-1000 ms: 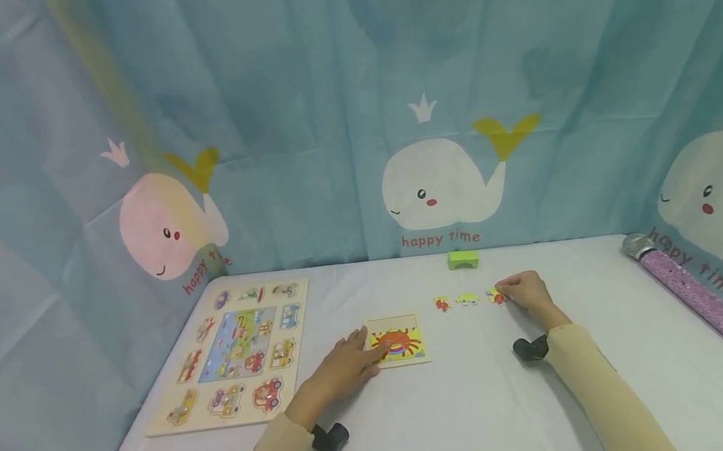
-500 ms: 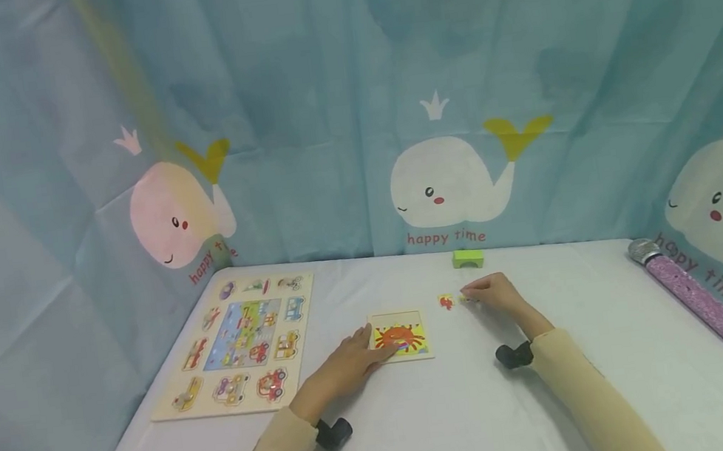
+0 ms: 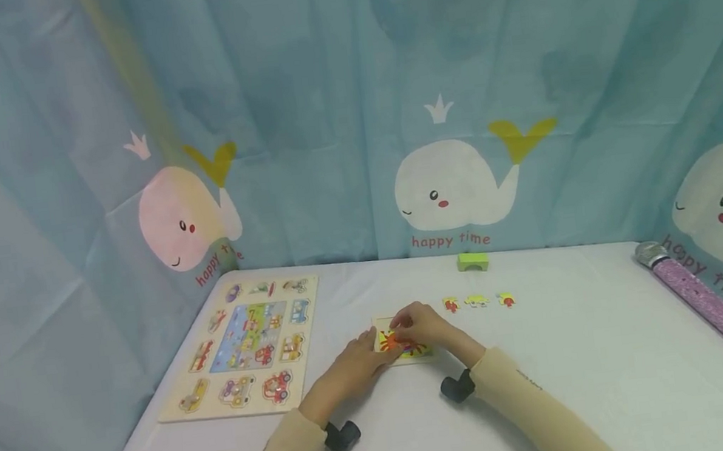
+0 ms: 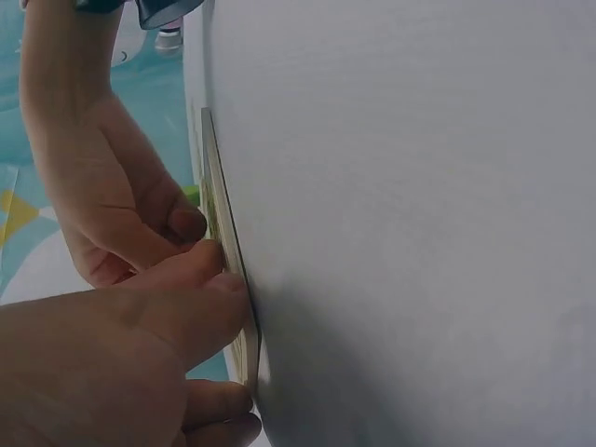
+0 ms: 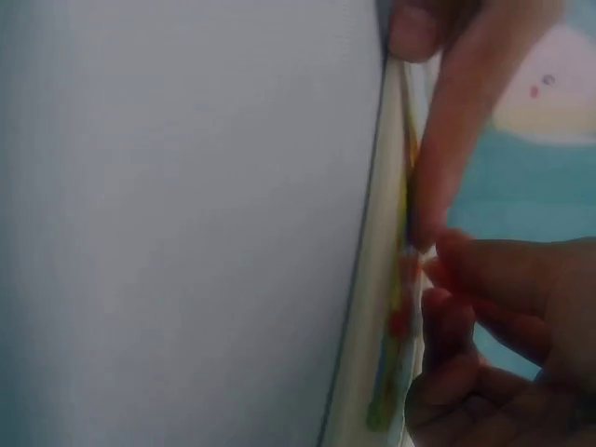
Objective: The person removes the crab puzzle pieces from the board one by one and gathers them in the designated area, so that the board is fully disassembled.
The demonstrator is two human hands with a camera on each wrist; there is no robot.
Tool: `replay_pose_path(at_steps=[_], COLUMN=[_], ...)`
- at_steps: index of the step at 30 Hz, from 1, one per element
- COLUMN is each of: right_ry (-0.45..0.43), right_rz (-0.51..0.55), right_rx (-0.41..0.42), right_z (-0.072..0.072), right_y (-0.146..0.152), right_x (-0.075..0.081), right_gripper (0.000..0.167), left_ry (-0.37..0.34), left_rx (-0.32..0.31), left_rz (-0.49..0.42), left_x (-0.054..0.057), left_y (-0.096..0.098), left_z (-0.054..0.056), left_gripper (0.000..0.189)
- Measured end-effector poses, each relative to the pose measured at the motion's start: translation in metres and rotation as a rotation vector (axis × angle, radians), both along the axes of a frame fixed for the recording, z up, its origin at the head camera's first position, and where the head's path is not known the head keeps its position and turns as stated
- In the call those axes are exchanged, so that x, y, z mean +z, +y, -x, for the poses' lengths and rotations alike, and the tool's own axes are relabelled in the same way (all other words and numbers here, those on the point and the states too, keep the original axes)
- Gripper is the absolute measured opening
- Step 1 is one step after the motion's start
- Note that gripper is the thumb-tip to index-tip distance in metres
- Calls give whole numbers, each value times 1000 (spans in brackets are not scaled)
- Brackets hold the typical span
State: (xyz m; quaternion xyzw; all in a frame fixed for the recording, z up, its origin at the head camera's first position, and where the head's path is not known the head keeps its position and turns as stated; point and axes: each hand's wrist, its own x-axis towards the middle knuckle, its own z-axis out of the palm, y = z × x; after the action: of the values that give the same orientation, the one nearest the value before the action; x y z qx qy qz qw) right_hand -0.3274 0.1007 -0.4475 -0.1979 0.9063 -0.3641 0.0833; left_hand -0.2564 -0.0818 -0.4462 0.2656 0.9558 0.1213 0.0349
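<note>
A small square crab puzzle [image 3: 410, 355] lies in its wooden frame on the white table. My left hand [image 3: 356, 364] rests at its left side, one straight finger [image 5: 453, 158] pressing its face in the right wrist view. Over the picture, my right hand [image 3: 428, 326] has bent fingers, with fingertips at the puzzle's surface in the right wrist view; whether they pinch a piece is hidden. To the right lie three loose puzzle pieces in a row: a red-and-yellow piece [image 3: 451, 304], a mostly yellow piece [image 3: 476, 302] and another red-and-yellow piece [image 3: 506, 300].
A large vehicle puzzle board [image 3: 250, 342] lies at the left. Behind the loose pieces stands a green arch block [image 3: 473, 262]. A glittery pink microphone [image 3: 705, 302] lies at the far right. A blue whale-print curtain [image 3: 322, 111] borders the table.
My right hand has left the row of loose pieces and moved left onto the crab puzzle. The three pieces stay on the table. My left hand keeps its place beside the puzzle.
</note>
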Motion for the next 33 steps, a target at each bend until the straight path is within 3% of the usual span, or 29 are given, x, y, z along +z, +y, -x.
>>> replay_pose_path(at_steps=[8, 20, 33], right_ry=[19, 16, 123], right_rz=[-8, -53, -90], right_rx=[39, 54, 68], right_z=[-3, -7, -7], right_y=[-5, -6, -6], right_x=[-6, -1, -3], right_gripper=[14, 14, 15], left_ry=[9, 54, 52], left_rx=[-7, -41, -43], left_rz=[0, -6, -22], left_x=[-2, 1, 0], left_y=[-2, 0, 0], left_z=[0, 0, 1], left_gripper=[37, 36, 35])
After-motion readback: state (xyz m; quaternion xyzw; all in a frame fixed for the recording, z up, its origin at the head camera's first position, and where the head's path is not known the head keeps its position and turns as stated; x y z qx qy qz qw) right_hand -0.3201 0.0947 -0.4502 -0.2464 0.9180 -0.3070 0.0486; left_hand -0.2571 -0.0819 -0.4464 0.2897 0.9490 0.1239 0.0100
